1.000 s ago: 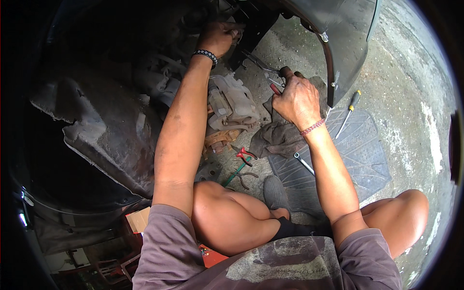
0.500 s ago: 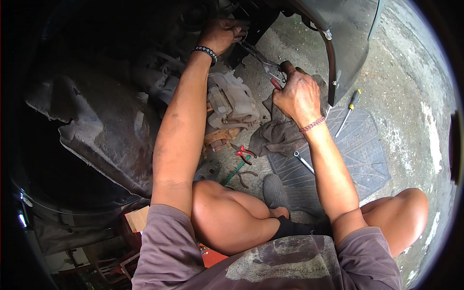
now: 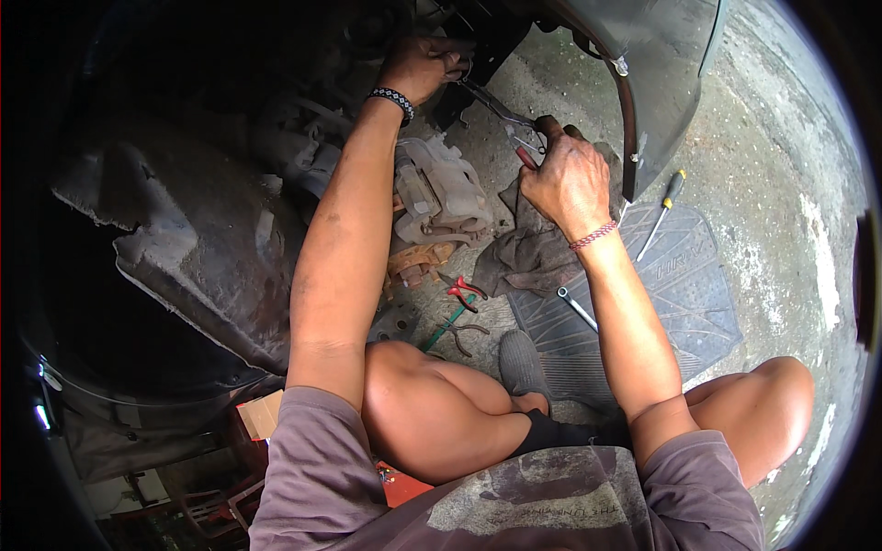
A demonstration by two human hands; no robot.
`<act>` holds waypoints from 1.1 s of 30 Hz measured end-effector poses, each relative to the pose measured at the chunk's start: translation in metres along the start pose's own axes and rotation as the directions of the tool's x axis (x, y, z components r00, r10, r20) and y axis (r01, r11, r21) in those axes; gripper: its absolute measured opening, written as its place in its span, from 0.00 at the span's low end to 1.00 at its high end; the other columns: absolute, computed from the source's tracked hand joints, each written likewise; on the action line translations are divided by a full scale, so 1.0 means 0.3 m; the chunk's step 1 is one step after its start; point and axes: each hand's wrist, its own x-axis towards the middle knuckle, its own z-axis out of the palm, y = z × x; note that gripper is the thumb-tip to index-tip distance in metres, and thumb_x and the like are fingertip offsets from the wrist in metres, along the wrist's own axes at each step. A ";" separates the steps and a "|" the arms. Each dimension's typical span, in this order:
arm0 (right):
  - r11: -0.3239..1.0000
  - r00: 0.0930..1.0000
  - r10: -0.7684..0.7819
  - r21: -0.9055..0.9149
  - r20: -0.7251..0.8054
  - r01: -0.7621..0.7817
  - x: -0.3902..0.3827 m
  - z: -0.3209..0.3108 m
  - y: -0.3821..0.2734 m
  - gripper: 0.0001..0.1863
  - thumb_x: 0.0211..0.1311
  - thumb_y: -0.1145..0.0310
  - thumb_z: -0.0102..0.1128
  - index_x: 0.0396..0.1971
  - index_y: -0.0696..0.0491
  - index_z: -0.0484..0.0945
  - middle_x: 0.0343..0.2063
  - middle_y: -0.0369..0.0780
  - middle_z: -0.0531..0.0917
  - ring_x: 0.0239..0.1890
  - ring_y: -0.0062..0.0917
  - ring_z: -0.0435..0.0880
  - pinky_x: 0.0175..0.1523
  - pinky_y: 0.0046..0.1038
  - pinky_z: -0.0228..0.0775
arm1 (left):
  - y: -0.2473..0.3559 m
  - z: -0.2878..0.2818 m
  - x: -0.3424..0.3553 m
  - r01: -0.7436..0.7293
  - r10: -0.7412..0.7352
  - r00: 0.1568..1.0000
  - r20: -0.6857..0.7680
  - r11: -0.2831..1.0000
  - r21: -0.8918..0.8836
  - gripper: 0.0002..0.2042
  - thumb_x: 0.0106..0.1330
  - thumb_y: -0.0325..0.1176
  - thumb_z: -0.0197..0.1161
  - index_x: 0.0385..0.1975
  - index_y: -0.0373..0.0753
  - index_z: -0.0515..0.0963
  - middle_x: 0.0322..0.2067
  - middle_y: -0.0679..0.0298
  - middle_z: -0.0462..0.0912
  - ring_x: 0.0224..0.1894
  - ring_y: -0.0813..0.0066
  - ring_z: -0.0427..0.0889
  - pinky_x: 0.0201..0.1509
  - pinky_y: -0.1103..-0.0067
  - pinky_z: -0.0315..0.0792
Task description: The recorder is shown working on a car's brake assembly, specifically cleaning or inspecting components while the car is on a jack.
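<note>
My right hand [image 3: 568,174] is closed around a long, dark metal tool with a red grip [image 3: 525,157]. The tool's slim shaft [image 3: 496,107] runs up and left toward my left hand; I cannot make out its exact kind. Inside the shaded wheel well, my left hand [image 3: 421,70] has its fingers bent together near the shaft's far end, by a dark bracket [image 3: 487,64]. What those fingers hold, if anything, is hidden. Below my left hand, a grey brake caliper [image 3: 446,193] sits beside my forearm.
Red-handled pliers [image 3: 461,292], a green-handled tool [image 3: 448,323] and dark pliers [image 3: 470,340] lie on the concrete. A ring spanner [image 3: 577,308] and a screwdriver [image 3: 663,211] rest on a rubber mat [image 3: 707,285]. Close by are a dark rag [image 3: 528,257], a torn liner [image 3: 202,257] and a car panel [image 3: 666,83].
The tool in my right hand has shifted slightly, and its metal parts near the red grip sit at a different angle. My left hand has hardly moved.
</note>
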 end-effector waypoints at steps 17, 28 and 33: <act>0.996 0.999 -0.017 -0.090 -0.033 0.014 -0.013 0.017 -0.019 0.28 0.45 0.64 0.68 0.51 0.51 0.75 0.38 0.51 0.80 0.37 0.48 0.84 0.41 0.43 0.77 | 0.023 0.023 -0.014 0.036 -0.039 0.997 -0.072 0.998 -0.048 0.12 0.67 0.17 0.53 0.48 0.20 0.76 0.31 0.54 0.82 0.28 0.77 0.77 0.30 0.82 0.72; 0.987 0.992 -0.074 -0.152 -0.102 0.058 -0.008 0.019 -0.023 0.32 0.41 0.61 0.69 0.51 0.54 0.74 0.41 0.49 0.77 0.45 0.42 0.79 0.48 0.41 0.70 | 0.029 0.029 -0.016 0.012 -0.009 0.994 -0.113 0.999 0.034 0.11 0.67 0.17 0.53 0.46 0.22 0.77 0.34 0.52 0.83 0.32 0.75 0.81 0.31 0.81 0.74; 0.996 0.998 -0.023 -0.089 -0.063 0.017 -0.014 0.037 -0.026 0.32 0.42 0.61 0.69 0.50 0.56 0.73 0.41 0.51 0.78 0.44 0.45 0.80 0.48 0.43 0.72 | 0.018 0.026 -0.009 0.010 -0.005 0.993 -0.120 0.999 0.041 0.11 0.67 0.17 0.53 0.46 0.23 0.78 0.36 0.52 0.83 0.32 0.75 0.81 0.31 0.81 0.75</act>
